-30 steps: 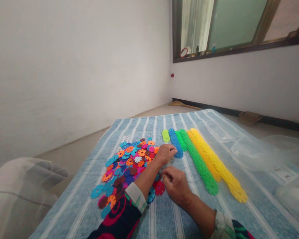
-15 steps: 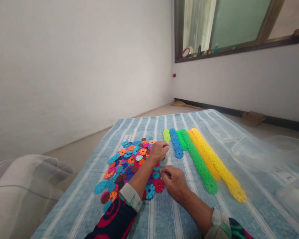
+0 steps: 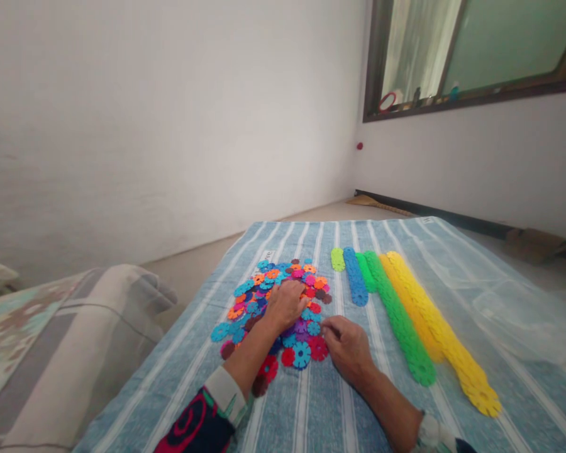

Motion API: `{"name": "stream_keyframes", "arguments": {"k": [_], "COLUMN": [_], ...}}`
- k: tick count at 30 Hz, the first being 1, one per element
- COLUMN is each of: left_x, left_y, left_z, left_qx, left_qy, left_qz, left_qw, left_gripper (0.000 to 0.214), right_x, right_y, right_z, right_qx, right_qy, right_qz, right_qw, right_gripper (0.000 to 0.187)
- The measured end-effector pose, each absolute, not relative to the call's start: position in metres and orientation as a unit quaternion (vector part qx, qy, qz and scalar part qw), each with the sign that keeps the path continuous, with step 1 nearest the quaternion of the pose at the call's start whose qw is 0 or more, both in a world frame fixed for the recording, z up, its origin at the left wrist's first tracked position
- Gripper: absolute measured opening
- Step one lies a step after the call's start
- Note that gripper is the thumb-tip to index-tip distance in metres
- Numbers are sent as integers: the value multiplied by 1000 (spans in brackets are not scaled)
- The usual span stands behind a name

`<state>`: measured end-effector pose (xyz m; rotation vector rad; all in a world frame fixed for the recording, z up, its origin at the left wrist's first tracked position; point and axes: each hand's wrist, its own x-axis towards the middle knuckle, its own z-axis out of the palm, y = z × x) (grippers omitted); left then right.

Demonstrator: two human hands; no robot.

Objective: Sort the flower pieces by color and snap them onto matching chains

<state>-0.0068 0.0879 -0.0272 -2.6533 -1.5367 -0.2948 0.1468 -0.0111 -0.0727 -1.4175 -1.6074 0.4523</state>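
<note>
My left hand (image 3: 284, 306) reaches over a loose pile of flower-shaped plastic discs (image 3: 300, 354) in blue, orange, red, purple and brown. Its fingers are bent and a little apart, touching the pile; I make out nothing held in them. At the pile's right edge, beside a red disc (image 3: 317, 348), is my right hand (image 3: 349, 348). Its fingers are curled together in a pinch, and what they may hold is hidden. Right of the hands lie overlapping rows of discs: a short lime row (image 3: 338, 259), a blue row (image 3: 356, 277), green rows (image 3: 400, 321) and yellow rows (image 3: 446, 333).
A blue-and-white striped cloth (image 3: 170, 402) covers the surface under the discs. Clear plastic containers or wrapping (image 3: 523, 321) lie at the right. To the left is a bundle of grey-and-white fabric (image 3: 89, 352). Walls stand behind, with a window (image 3: 490, 50) at upper right.
My view has turned left, so things sit further right. My left hand has moved back from the pile's right edge onto its middle. My right hand stays by the red disc.
</note>
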Motion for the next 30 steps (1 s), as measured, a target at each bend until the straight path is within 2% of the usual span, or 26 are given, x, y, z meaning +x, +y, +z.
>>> {"name": "stream_keyframes", "arguments": {"k": [6, 14, 19, 23, 30], "left_x": [-19, 4, 19, 19, 14], "left_y": [70, 121, 145, 153, 159], "left_z": [-22, -8, -7, -11, -13], "left_qx": [-859, -846, -838, -840, -846], "left_qy": [-501, -523, -544, -542, -531], "left_qz": [-103, -80, -24, 7, -46], "left_qw": [37, 74, 43, 22, 32], "left_gripper": [19, 23, 41, 47, 33], "right_x": [146, 145, 145, 145, 145], "right_y": [-11, -8, -8, -8, -8], "right_z": [-73, -74, -73, -72, -70], "right_qx": [-578, -583, -587, -584, -582], "right_qy": [-653, -654, -653, -654, -652], "right_qz": [179, 180, 180, 182, 189], "right_qw": [456, 448, 443, 446, 448], "right_gripper": [24, 23, 23, 22, 22]}}
